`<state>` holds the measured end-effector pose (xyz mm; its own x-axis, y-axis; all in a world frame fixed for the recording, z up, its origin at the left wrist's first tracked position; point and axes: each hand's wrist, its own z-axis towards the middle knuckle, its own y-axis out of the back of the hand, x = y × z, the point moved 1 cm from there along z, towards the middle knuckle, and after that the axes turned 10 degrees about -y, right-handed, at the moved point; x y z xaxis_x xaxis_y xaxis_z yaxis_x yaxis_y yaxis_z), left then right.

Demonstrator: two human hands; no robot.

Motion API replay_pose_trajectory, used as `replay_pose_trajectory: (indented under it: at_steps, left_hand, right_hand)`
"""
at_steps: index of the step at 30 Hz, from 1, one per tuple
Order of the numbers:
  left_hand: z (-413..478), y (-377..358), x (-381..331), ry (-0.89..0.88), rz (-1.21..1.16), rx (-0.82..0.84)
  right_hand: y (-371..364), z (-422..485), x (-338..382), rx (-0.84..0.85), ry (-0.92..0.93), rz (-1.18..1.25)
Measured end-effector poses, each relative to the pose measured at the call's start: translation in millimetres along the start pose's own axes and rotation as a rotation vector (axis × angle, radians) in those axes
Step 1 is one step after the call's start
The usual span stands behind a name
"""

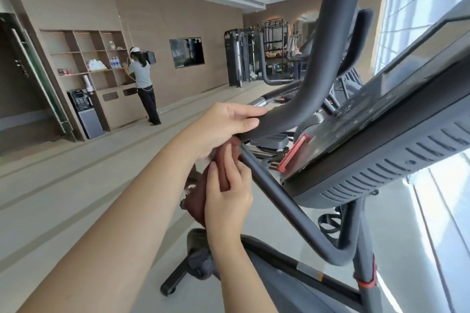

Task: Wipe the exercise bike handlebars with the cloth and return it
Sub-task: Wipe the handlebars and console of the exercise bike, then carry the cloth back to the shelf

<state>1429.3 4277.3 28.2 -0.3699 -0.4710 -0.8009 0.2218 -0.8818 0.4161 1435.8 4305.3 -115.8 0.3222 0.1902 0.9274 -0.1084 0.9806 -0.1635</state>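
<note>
Two bare hands, both at the bike. Right hand (226,195) sits nearest, fingers pinched onto a brown cloth (197,201) that hangs bunched just left of the thin dark handlebar tube (277,190); cloth is mostly hidden behind the hand, lower end blurred, and whether it touches the tube is not clear. Left hand (223,127) is above it, thumb and fingers curled around the end of the padded handlebar grip (292,109), fingertips on top. Two padded grips rise up, the far one (356,40) partly hidden behind the near one. One console (381,140) on the right, cut off by the frame edge, with one red tab (292,152) at its near corner. Below, one base foot (175,279) of the bike on the floor, frame tubes cut off at the bottom. Farther back: one water dispenser (86,112), one wall shelf unit (89,58) with small items too tiny to name, one person (143,84) standing facing it, one dark wall screen (187,52), and weight machines (254,56) at the far end, count unclear.
</note>
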Motion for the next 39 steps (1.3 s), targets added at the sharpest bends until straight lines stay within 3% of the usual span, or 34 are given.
replay_pose_trajectory:
  at_steps: [3, 7, 11, 14, 18, 25, 31, 36, 39]
  left_hand:
    - [-1.6, 17.6, 0.0, -0.053, 0.067, 0.121]
    - [0.8, 19.0, 16.3, -0.098, -0.031, 0.082]
    - [2.7, 10.4, 32.7, -0.209, 0.168, 0.004]
    - [1.6, 7.0, 36.3, -0.301, 0.232, -0.087]
    - [-2.7, 2.0, 37.2, -0.380, 0.259, -0.206]
    - [-55.5, 24.5, 65.2, -0.532, 0.287, -0.313]
    - [-95.7, 57.2, 93.3, -0.474, 0.386, -0.279]
    - [-135.3, 107.3, 121.9, -0.375, 0.550, -0.308]
    - [-155.1, 134.4, 137.9, -0.293, 0.628, -0.338]
  right_hand:
    - [28.6, -11.0, 30.6, -0.162, 0.138, -0.023]
    - [69.9, 1.5, 88.8, -0.338, 0.442, -0.207]
    - [86.0, 48.3, 145.0, -0.487, 0.618, -0.551]
    - [77.8, 59.7, 146.4, -0.552, 0.710, -1.005]
    - [62.9, 48.6, 127.1, -0.586, 0.679, -1.264]
    - [27.4, 32.7, 116.2, -0.516, 0.478, -1.200]
    - [-22.1, 10.3, 84.5, -0.260, 0.372, -1.035]
    - [-48.5, -9.6, 76.0, -0.260, 0.339, -0.821]
    - [-77.9, -25.2, 64.9, -0.092, 0.361, -0.789]
